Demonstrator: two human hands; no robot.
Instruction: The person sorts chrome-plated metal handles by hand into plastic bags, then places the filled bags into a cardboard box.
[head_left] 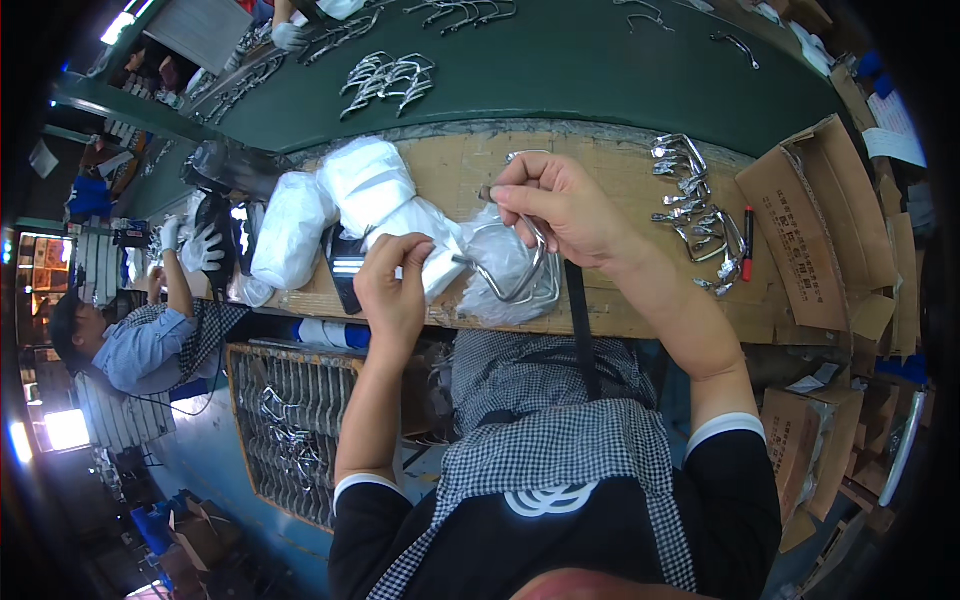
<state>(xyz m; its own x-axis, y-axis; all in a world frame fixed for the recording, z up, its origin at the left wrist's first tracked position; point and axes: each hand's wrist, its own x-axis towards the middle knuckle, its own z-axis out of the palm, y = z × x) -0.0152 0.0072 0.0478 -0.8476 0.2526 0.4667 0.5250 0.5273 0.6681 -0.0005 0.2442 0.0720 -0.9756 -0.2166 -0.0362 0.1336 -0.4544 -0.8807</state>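
A bent, shiny chrome metal bar (525,287), shaped like a handle, sits over a bunched clear plastic bag (490,262) in front of me. My right hand (548,203) is closed, thumb and forefinger pinching one end of this bar. Left of it, my left hand (392,285) is closed in a pinch, beside the bar's other end and apart from it. Whatever lies between its fingertips, if anything, is too small to make out. Just behind that hand are white plastic-wrapped bundles (368,185) and a dark striped box (345,268).
Chrome bent parts (690,190) and a red marker (748,245) lie on the cardboard-covered bench (615,160). An open carton (815,230) stands at the right. More chrome parts (388,82) rest on the green surface (560,70) beyond. At the left, a gloved person (150,345) works.
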